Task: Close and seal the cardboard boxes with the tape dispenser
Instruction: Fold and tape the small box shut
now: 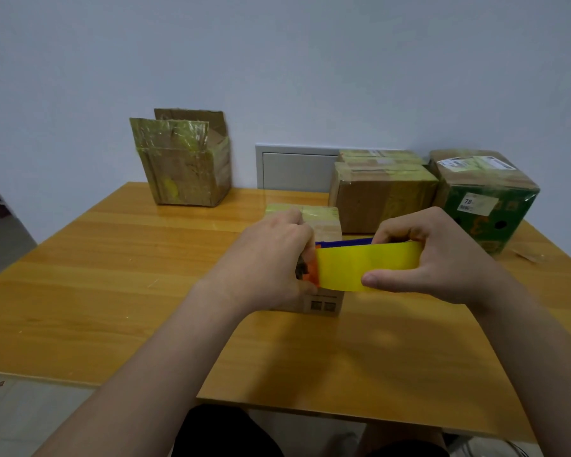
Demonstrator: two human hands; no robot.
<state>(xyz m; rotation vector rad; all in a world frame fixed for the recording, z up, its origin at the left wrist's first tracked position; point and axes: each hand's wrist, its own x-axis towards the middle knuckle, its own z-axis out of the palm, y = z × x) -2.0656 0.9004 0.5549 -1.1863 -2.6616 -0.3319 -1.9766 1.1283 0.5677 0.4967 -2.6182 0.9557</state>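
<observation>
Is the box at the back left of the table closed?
No, the back-left box stands with its flaps up.

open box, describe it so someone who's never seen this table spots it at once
On the wooden table, look to the far left, near the wall. A cardboard box stands there alone, away from the boxes on the right. Only it has its flaps standing open; the others have closed tops.

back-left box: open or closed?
Open. The back-left box has its flaps standing upright, not folded over the top. Whether anything is inside, cannot tell.
</observation>
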